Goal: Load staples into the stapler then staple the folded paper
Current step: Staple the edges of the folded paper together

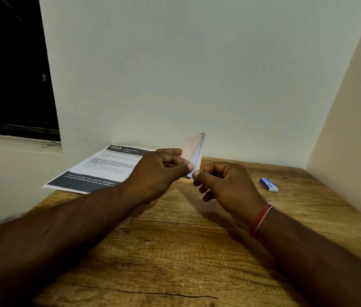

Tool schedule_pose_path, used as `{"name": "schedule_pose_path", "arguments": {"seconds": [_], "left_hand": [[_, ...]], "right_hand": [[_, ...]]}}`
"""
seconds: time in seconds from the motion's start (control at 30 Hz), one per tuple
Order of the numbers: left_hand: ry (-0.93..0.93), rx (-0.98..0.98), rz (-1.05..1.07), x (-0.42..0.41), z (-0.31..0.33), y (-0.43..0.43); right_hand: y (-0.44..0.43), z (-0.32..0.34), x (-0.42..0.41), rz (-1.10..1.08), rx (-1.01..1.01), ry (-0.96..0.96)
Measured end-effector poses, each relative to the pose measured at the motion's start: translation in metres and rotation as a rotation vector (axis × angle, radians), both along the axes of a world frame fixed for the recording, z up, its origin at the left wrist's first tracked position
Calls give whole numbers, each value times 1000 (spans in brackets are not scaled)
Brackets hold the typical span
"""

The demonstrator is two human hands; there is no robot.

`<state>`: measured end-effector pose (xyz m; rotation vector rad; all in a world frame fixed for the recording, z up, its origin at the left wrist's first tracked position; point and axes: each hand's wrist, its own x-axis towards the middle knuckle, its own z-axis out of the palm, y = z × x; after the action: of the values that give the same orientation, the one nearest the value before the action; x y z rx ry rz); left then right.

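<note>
Evidently, step in hand: judging by the hold, this is squaring up or inspecting the folded paper; no stapler shows in this view, so whether a staple has gone in cannot be told.
Folded paper [195, 152]: a narrow folded piece, held in the air above the far middle of the bench [175, 251], standing nearly upright with its upper end leaning slightly right.
Left hand [159, 169]: closed in a pinch, thumb against fingers, on the left side of the paper's lower end.
Right hand [223, 185]: also closed in a pinch on the paper's bottom tip, thumb tip almost meeting the left thumb; a red thread band [260, 219] sits on that wrist.
Staple box [268, 184]: a small blue and white box lying flat near the right edge of the bench, well apart from both hands.
Printed sheet [99, 170]: flat at the far left corner, partly overhanging the edge.
Doing it well: keep the layers flush along the fold and pinch close to the edge so they cannot slide apart.
Risk: the paper looks thin and limp, so a loose hold may let the fold spring open or the layers skew.
Next need: probably one hand must free itself for the stapler while the other holds the fold.
</note>
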<state>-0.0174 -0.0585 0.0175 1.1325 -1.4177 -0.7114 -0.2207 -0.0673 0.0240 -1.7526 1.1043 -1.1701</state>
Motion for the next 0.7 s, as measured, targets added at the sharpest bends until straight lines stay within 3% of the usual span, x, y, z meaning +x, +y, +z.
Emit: {"name": "schedule_pose_path", "arguments": {"seconds": [0.2,0.43,0.53,0.7], "left_hand": [[301,128,-214,-1,5,2],[328,115,-234,-2,6,3],[282,51,-171,0,6,4],[-28,-107,-9,8,3,3]], "right_hand": [[-5,1,-4,132,59,-168],[-10,-1,-9,179,36,-165],[-10,-1,-9,191,34,-147],[-10,0,-9,170,126,-268]]}}
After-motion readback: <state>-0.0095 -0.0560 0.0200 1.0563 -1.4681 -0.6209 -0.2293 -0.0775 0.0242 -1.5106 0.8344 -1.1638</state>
